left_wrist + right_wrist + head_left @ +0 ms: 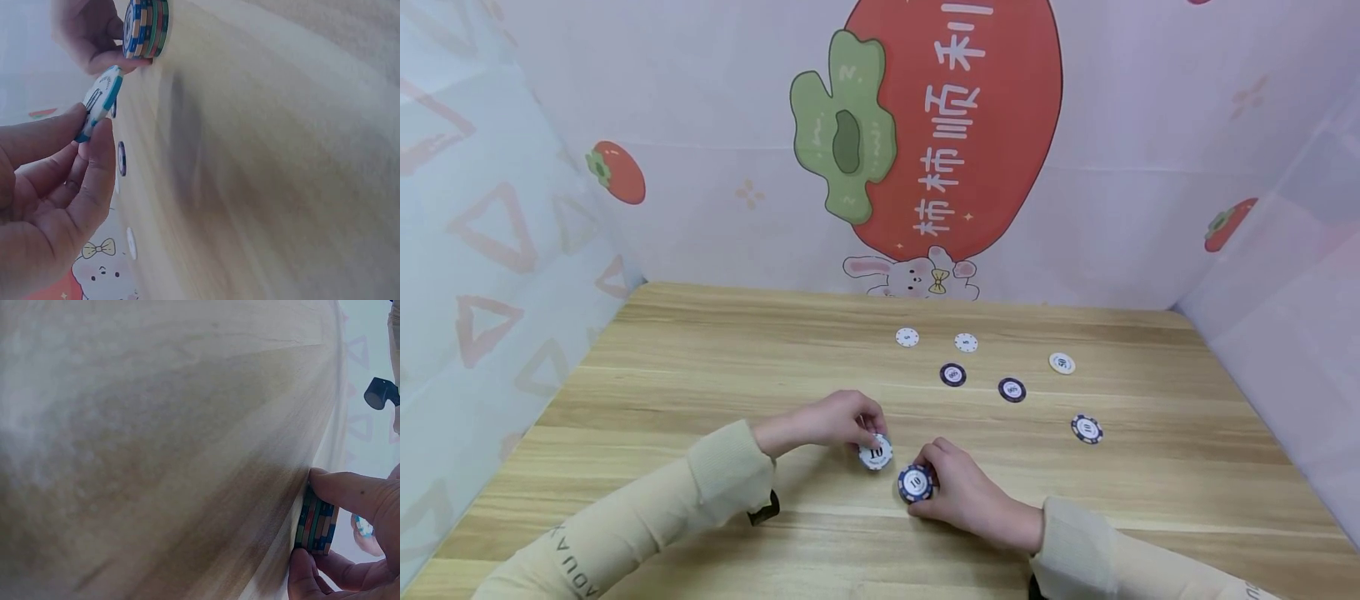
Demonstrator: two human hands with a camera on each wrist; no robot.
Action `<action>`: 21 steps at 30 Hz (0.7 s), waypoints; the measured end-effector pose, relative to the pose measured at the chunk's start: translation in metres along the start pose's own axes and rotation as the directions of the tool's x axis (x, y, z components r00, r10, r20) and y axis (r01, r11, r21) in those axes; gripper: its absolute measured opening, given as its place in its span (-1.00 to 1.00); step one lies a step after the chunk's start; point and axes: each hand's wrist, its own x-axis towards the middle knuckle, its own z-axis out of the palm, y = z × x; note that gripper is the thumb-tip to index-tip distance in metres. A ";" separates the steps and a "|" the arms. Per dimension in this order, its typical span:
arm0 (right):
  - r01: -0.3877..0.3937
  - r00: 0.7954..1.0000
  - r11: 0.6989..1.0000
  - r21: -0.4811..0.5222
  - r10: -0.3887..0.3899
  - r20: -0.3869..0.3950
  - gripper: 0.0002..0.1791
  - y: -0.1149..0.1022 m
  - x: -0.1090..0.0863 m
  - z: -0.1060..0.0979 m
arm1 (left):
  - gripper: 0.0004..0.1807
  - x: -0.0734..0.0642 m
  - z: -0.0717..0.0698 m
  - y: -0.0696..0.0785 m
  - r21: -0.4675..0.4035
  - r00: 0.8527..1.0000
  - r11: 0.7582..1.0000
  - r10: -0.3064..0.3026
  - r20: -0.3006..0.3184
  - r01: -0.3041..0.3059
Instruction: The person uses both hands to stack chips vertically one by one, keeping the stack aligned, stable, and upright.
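Observation:
My left hand pinches a white and light-blue poker chip marked 10 between thumb and fingers. In the left wrist view this chip is tilted and held up off the wooden table. Just to its right, my right hand grips the sides of a short stack of poker chips with a blue 10 chip on top. Green, red and blue edges show in the stack in the right wrist view, where it stands on the tabletop between thumb and fingers.
Single chips lie spread beyond the hands: two white chips marked 5, two dark purple ones, a cream one and a blue 10 chip at the right. A printed cloth hangs behind the wooden table.

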 end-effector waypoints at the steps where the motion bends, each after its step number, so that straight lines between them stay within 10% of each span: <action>1: -0.003 1.000 1.000 0.001 0.003 0.003 -0.56 0.000 0.000 0.000 | -0.95 0.000 0.001 -0.001 -0.027 1.000 1.000 -0.004 0.004 0.004; 21: 0.040 0.999 0.999 0.000 -0.040 -0.032 -0.56 0.000 0.000 0.001 | -0.87 0.006 0.023 -0.007 -0.333 0.995 0.938 -0.079 0.058 0.094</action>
